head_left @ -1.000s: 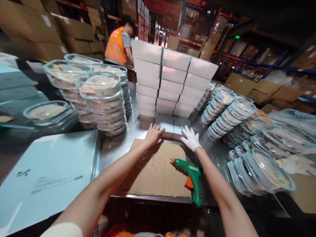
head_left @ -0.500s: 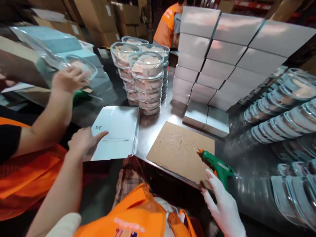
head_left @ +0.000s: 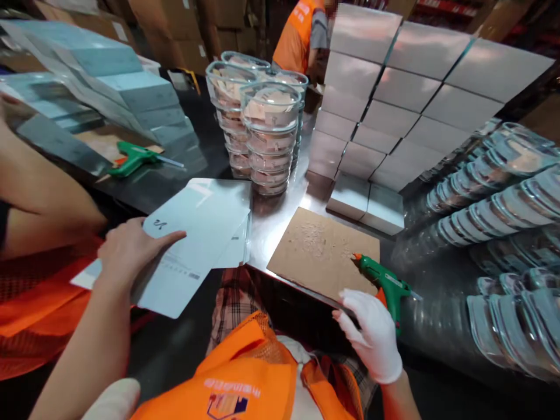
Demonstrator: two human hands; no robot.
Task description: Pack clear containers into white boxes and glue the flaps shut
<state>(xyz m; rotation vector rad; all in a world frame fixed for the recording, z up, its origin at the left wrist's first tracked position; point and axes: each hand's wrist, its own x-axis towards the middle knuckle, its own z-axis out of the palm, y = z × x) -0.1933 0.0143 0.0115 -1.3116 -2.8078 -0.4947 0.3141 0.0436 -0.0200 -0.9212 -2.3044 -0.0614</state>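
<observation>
My left hand [head_left: 125, 254], bare, grips the left edge of a flat white carton [head_left: 184, 251], its thumb stretched along the top face. This carton lies tilted over more flat cartons [head_left: 234, 248] at the table edge. My right hand [head_left: 370, 329], in a white glove with bare fingertips, is at the near edge of a brown cardboard sheet [head_left: 315, 251], its fingers apart and nothing seen in them. Just beside it, a green glue gun [head_left: 385, 280] rests with its orange nozzle on the cardboard, which carries dried glue marks.
Stacked glass containers [head_left: 271, 140] stand behind the flat cartons. White boxes [head_left: 371, 99] form a tall pile at the back, and more glass containers [head_left: 494, 210] line the right. At left are a co-worker's arm [head_left: 44, 181], a second glue gun [head_left: 133, 158] and box stacks [head_left: 122, 76].
My left hand has pulled the top flat carton left and toward me, turning it off the stack. My right hand has moved left along the cardboard edge. The co-worker's arm has drawn back left.
</observation>
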